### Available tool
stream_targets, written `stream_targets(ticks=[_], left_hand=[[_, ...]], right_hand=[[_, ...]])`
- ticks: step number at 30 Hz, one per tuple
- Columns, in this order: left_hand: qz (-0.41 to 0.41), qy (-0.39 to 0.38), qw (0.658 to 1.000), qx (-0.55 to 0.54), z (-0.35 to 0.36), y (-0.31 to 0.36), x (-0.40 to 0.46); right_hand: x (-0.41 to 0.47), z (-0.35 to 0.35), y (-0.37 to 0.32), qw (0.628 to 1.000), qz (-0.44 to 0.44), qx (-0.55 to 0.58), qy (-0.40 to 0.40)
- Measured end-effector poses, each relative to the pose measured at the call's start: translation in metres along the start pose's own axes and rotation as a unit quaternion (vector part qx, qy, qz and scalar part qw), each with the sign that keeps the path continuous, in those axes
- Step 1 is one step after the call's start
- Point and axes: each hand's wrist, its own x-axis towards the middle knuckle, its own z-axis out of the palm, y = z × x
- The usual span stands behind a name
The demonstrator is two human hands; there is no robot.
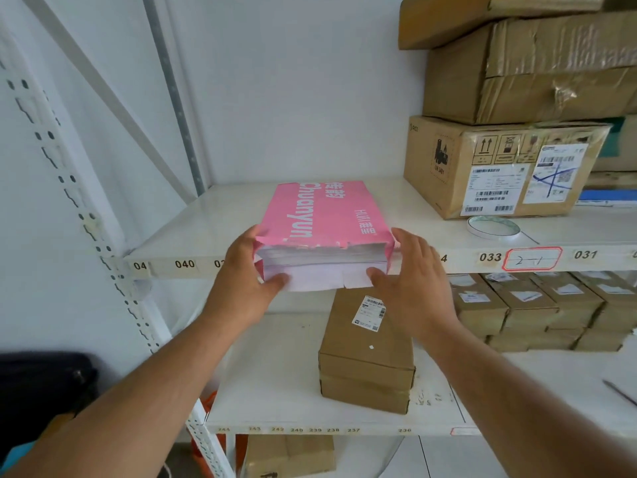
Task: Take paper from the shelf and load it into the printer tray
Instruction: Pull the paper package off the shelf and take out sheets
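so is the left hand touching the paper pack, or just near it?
Touching. The head view shows the left hand on the left side of the pink paper pack, its thumb pressed on the protruding white sheets, no gap visible.

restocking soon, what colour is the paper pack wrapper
Pink with white lettering, paper pack wrapper, head view.

The left hand (250, 288) covers the shelf (193, 236) edge number after "040", and the right hand (410, 288) hides all but a "4" of another. The stacked cartons (537, 81) at the shelf's right end are cut off by the top and right edges. The shipping label (491, 191) print and the digits on the lower shelf (275, 381) front edge are too small to read.
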Motion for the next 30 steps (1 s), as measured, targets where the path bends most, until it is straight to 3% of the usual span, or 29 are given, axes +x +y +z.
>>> stream_targets(ticks=[3, 8, 11, 13, 15, 18, 20, 23, 30], left_hand=[[0.022, 0.016, 0.999, 0.037, -0.007, 0.013, -0.005], [0.135, 0.013, 0.967, 0.215, -0.023, 0.037, -0.001], [0.167, -0.061, 0.946, 0.272, -0.023, 0.052, 0.013], [0.183, -0.115, 0.921, 0.325, -0.018, 0.063, 0.026], [0.191, -0.161, 0.898, 0.363, -0.013, 0.070, 0.038], [0.192, -0.216, 0.881, 0.376, -0.007, 0.072, 0.053], [0.198, -0.229, 0.874, 0.381, -0.003, 0.069, 0.062], [0.222, -0.222, 0.865, 0.391, -0.001, 0.066, 0.074], [0.237, -0.233, 0.861, 0.385, -0.007, 0.063, 0.086]], right_hand=[[-0.004, -0.007, -0.004, 0.999, 0.021, 0.027, -0.005], [-0.038, -0.016, -0.021, 0.987, -0.044, 0.096, 0.121], [-0.052, -0.013, -0.044, 0.965, 0.071, 0.253, 0.021], [-0.049, -0.005, -0.056, 0.919, 0.166, 0.355, -0.042], [-0.043, 0.003, -0.066, 0.831, 0.245, 0.494, -0.073], [-0.036, 0.011, -0.078, 0.686, 0.325, 0.648, -0.065], [-0.034, 0.017, -0.082, 0.640, 0.361, 0.677, -0.044], [-0.032, 0.024, -0.079, 0.628, 0.376, 0.681, -0.022], [-0.030, 0.037, -0.079, 0.641, 0.369, 0.673, -0.016]])
